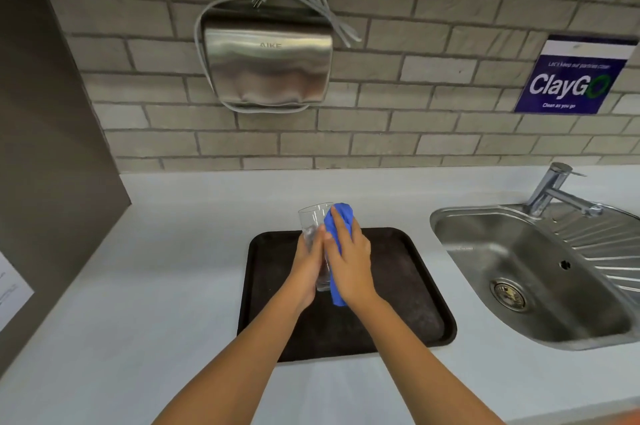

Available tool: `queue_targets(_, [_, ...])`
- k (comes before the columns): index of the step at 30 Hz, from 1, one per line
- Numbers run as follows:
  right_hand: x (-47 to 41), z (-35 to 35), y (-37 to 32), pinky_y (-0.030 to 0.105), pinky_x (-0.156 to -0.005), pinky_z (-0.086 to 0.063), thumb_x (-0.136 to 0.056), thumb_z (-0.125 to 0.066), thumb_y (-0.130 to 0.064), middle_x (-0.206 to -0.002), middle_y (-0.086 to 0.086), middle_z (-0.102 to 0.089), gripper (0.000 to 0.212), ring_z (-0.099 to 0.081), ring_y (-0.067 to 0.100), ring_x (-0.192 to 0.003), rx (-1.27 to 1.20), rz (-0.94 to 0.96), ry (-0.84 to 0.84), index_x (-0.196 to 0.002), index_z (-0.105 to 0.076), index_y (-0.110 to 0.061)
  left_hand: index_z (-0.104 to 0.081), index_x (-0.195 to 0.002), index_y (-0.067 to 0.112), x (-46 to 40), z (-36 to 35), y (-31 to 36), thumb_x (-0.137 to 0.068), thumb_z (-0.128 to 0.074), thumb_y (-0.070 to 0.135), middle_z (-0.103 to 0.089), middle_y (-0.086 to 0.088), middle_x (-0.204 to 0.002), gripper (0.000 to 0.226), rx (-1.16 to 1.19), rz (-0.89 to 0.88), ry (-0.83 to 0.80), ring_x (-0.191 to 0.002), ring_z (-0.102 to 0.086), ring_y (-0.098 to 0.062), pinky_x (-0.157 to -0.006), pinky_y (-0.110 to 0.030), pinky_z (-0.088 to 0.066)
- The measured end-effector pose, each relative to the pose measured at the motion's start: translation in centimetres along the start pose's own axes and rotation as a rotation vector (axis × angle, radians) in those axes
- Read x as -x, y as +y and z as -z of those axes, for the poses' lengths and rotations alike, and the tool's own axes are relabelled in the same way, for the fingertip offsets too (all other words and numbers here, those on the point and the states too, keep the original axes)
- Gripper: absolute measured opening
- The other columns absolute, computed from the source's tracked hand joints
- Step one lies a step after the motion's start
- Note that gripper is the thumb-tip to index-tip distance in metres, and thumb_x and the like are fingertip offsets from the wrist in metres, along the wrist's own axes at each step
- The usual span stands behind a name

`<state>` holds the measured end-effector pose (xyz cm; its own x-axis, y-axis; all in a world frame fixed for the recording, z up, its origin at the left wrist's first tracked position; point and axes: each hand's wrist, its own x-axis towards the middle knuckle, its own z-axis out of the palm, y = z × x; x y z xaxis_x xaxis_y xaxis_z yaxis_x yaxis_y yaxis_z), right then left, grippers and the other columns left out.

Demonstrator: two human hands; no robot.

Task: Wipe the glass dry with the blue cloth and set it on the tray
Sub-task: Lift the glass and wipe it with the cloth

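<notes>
A clear drinking glass [312,221] is held up above the dark tray [408,272], its open end pointing away from me. My left hand [307,267] grips the glass around its left side. My right hand [349,260] presses the blue cloth [341,216] against the right side of the glass; the cloth bunches above my fingers and a tail hangs below my palm. The base of the glass shows between my two hands. The tray lies flat on the white counter, with nothing else on it.
A steel sink [540,272] with a tap [554,190] sits to the right of the tray. A metal hand dryer [266,61] hangs on the brick wall behind. A dark side wall [52,147] borders the white counter [156,268] on the left.
</notes>
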<state>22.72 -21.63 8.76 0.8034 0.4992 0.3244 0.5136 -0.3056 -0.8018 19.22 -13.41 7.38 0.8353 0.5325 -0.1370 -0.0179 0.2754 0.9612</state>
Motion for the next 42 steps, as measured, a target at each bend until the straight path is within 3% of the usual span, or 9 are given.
queue_targets(4, [1.3,-0.2,-1.0,0.043,-0.101,-0.044,-0.096,-0.045,-0.047,-0.144,0.011,-0.042,0.047,-0.043,0.027,-0.123,0.069,0.074,0.251,-0.128,-0.013,-0.061,-0.064,-0.126,0.023,-0.1,-0.5,0.9,-0.097,-0.053,0.055,-0.075,-0.006,-0.118,0.045,-0.035,-0.013,-0.026,-0.107,-0.073,-0.02,-0.091,-0.038,-0.06])
queue_targets(8, [-0.9,0.8,0.7,0.01,-0.093,-0.038,-0.1,-0.041,-0.04,-0.135,-0.003,-0.042,0.039,-0.04,0.006,-0.112,-0.143,0.035,0.191,-0.139,-0.044,-0.041,-0.06,-0.125,0.026,0.3,-0.7,1.8,-0.101,-0.044,0.055,-0.074,-0.003,-0.115,0.041,0.012,0.045,-0.026,-0.103,-0.074,-0.017,-0.09,-0.037,-0.06])
queue_targets(12, [-1.7,1.1,0.7,0.026,-0.089,-0.054,-0.099,-0.043,-0.04,-0.116,0.002,-0.05,0.04,-0.055,0.011,-0.103,-0.314,-0.147,0.205,-0.13,-0.052,-0.017,-0.06,-0.124,0.021,0.6,-0.9,2.5,-0.102,-0.042,0.053,-0.075,-0.01,-0.111,0.044,0.039,0.102,-0.005,-0.095,-0.075,-0.022,-0.081,-0.036,-0.061])
queue_targets(14, [-0.6,0.8,0.1,0.014,-0.085,-0.047,-0.1,-0.045,-0.035,-0.121,-0.002,-0.048,0.035,-0.05,0.013,-0.109,-0.161,-0.006,0.238,-0.132,-0.052,-0.024,-0.063,-0.127,0.02,0.6,-0.8,2.6,-0.099,-0.043,0.059,-0.075,-0.01,-0.114,0.052,0.058,0.082,-0.004,-0.099,-0.075,-0.023,-0.084,-0.037,-0.06])
queue_targets(17, [1.1,-0.3,-0.2,0.025,-0.091,-0.045,-0.098,-0.043,-0.036,-0.131,0.007,-0.05,0.033,-0.048,0.018,-0.113,0.127,0.298,0.302,-0.131,-0.048,-0.036,-0.07,-0.125,0.018,0.2,-0.6,2.6,-0.093,-0.046,0.067,-0.076,-0.012,-0.117,0.063,0.069,0.052,-0.025,-0.108,-0.073,-0.026,-0.09,-0.038,-0.059])
queue_targets(23, [-1.7,1.1,-0.8,0.041,-0.095,-0.053,-0.1,-0.045,-0.035,-0.121,0.0,-0.049,0.036,-0.057,0.017,-0.111,-0.388,-0.042,0.183,-0.134,-0.054,-0.028,-0.064,-0.129,0.021,0.8,0.2,2.5,-0.095,-0.041,0.066,-0.074,-0.015,-0.121,0.061,0.179,0.094,-0.096,-0.113,-0.071,-0.031,-0.1,-0.049,-0.055])
queue_targets(32, [-1.7,1.3,-1.2,0.027,-0.086,-0.053,-0.1,-0.043,-0.033,-0.11,-0.003,-0.048,0.039,-0.058,0.014,-0.103,-0.337,-0.03,0.215,-0.136,-0.052,-0.02,-0.05,-0.141,0.019,0.9,-0.5,2.9,-0.077,-0.071,0.062,-0.071,-0.01,-0.123,0.08,0.09,-0.022,0.101,-0.103,-0.075,-0.025,-0.086,-0.043,-0.063])
queue_targets(39, [0.5,0.1,-1.6,0.011,-0.091,-0.037,-0.099,-0.047,-0.031,-0.127,-0.008,-0.041,0.042,-0.043,0.008,-0.114,-0.098,0.088,0.268,-0.14,-0.046,-0.025,-0.065,-0.116,0.017,1.0,-1.2,3.4,-0.095,-0.058,0.052,-0.074,-0.015,-0.111,0.041,-0.029,-0.034,0.13,-0.101,-0.073,-0.031,-0.089,-0.046,-0.061])
queue_targets(42, [0.6,0.4,-1.4,0.013,-0.095,-0.04,-0.099,-0.048,-0.031,-0.13,-0.007,-0.042,0.04,-0.047,0.011,-0.117,-0.149,0.123,0.238,-0.138,-0.048,-0.028,-0.067,-0.119,0.018,1.3,-0.7,3.4,-0.097,-0.053,0.054,-0.077,-0.015,-0.109,0.045,0.02,-0.03,0.032,-0.104,-0.074,-0.031,-0.087,-0.043,-0.062])
